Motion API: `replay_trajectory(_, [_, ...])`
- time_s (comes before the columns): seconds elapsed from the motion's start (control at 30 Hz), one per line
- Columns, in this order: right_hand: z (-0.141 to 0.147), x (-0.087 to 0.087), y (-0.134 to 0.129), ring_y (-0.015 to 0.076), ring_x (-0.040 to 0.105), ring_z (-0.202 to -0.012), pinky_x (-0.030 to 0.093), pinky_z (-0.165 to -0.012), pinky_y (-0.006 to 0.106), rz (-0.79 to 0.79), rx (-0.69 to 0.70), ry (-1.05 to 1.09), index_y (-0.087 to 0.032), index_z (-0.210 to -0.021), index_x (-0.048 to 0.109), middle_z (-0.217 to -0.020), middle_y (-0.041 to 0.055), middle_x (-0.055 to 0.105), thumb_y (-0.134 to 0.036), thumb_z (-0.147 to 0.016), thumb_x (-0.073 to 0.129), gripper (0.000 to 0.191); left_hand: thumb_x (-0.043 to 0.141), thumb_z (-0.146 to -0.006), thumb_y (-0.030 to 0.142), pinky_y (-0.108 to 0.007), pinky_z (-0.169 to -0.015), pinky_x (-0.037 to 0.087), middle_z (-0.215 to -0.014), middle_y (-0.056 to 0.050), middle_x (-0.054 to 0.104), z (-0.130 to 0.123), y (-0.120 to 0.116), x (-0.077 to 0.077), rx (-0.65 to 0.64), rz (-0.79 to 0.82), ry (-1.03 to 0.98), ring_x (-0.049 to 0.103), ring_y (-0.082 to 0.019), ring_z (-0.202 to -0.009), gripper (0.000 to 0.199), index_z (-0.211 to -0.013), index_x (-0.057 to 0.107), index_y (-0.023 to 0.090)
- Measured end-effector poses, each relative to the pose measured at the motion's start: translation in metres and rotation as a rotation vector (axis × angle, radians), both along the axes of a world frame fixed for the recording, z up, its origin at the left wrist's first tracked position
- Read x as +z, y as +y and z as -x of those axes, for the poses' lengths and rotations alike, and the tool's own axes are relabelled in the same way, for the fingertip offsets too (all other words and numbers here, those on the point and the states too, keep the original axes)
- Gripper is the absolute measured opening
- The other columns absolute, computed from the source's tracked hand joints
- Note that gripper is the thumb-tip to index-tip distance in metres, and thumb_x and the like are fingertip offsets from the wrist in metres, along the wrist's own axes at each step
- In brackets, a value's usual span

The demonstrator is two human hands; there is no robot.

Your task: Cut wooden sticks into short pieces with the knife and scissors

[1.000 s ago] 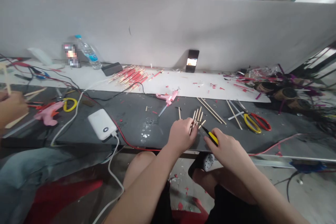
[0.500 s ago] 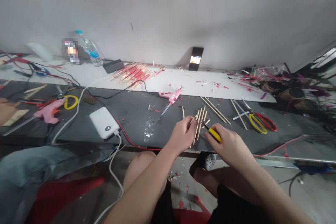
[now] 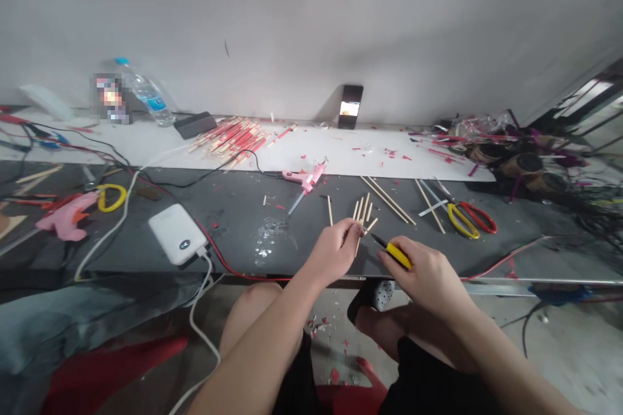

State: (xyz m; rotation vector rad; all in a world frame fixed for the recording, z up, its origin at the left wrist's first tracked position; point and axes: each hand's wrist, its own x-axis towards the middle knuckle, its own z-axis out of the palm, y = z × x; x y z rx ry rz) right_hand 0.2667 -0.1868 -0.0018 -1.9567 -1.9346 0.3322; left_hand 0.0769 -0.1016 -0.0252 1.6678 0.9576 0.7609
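My left hand (image 3: 335,248) is closed in a pinch near the table's front edge, over several thin wooden sticks (image 3: 363,206). What its fingertips grip is too small to make out. My right hand (image 3: 418,267) is wrapped round a yellow and black tool (image 3: 398,255), whose dark narrow tip points up and left toward my left fingertips. Two longer sticks (image 3: 389,201) lie behind my hands. A pink glue gun (image 3: 305,180) lies farther back, to the left of the sticks.
Red and yellow scissors (image 3: 470,218) lie at the right. At the left are a white power bank (image 3: 178,234) with a cable and another pink glue gun (image 3: 68,215). Behind stand a phone (image 3: 350,107), a bottle (image 3: 148,96) and red-wrapped sticks (image 3: 238,139).
The view has shifted, so the table items appear farther left. My left hand now covers more of the sticks. The tool's tip has drawn slightly away from my left fingertips.
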Motion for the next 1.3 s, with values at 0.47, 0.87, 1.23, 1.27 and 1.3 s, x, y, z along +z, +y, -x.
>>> replay_trajectory(0.47, [-0.035, -0.001, -0.016, 0.0187, 0.060, -0.066, 0.041, -0.064, 0.028, -0.042, -0.203, -0.015, -0.026, -0.085, 0.057, -0.074, -0.0013, 0.065, -0.047, -0.095, 0.059, 0.023, 0.048, -0.103, 0.047, -0.025, -0.054, 0.031, -0.060, 0.005, 0.050, -0.012, 0.008, -0.001, 0.130, -0.081, 0.045, 0.046, -0.012, -0.054, 0.035, -0.081, 0.057, 0.022])
replay_trajectory(0.87, [-0.095, -0.026, 0.007, 0.0277, 0.068, -0.083, 0.045, -0.070, 0.035, -0.061, -0.320, -0.133, -0.025, -0.098, 0.066, -0.093, 0.0065, 0.073, -0.048, -0.085, 0.061, 0.026, 0.047, -0.103, 0.044, -0.027, -0.057, 0.029, -0.060, 0.006, 0.042, 0.000, 0.009, -0.003, 0.245, -0.190, 0.086, 0.043, -0.013, -0.055, 0.033, -0.079, 0.054, 0.022])
replay_trajectory(1.23, [-0.097, -0.030, 0.080, 0.0367, 0.062, -0.108, 0.044, -0.098, 0.053, -0.183, -0.216, -0.187, -0.012, -0.119, 0.065, -0.113, 0.0212, 0.068, -0.040, -0.090, 0.054, 0.042, 0.040, -0.107, 0.043, -0.027, -0.060, 0.035, -0.066, 0.003, 0.050, 0.028, 0.019, -0.007, 0.431, -0.226, 0.079, 0.049, -0.015, -0.059, 0.033, -0.092, 0.060, 0.022])
replay_trajectory(1.27, [-0.083, -0.026, 0.090, 0.0365, 0.061, -0.111, 0.043, -0.101, 0.053, -0.195, -0.188, -0.179, -0.012, -0.120, 0.065, -0.115, 0.0213, 0.067, -0.038, -0.091, 0.053, 0.041, 0.037, -0.108, 0.043, -0.027, -0.061, 0.037, -0.068, 0.002, 0.054, 0.029, 0.019, -0.009, 0.449, -0.225, 0.075, 0.052, -0.016, -0.061, 0.034, -0.096, 0.061, 0.022])
replay_trajectory(1.3, [-0.066, -0.021, 0.101, 0.0355, 0.060, -0.113, 0.042, -0.103, 0.052, -0.197, -0.144, -0.164, -0.013, -0.121, 0.065, -0.118, 0.0204, 0.067, -0.037, -0.092, 0.054, 0.039, 0.035, -0.108, 0.043, -0.027, -0.063, 0.039, -0.072, 0.001, 0.058, 0.029, 0.019, -0.010, 0.465, -0.227, 0.069, 0.055, -0.017, -0.064, 0.035, -0.099, 0.061, 0.021])
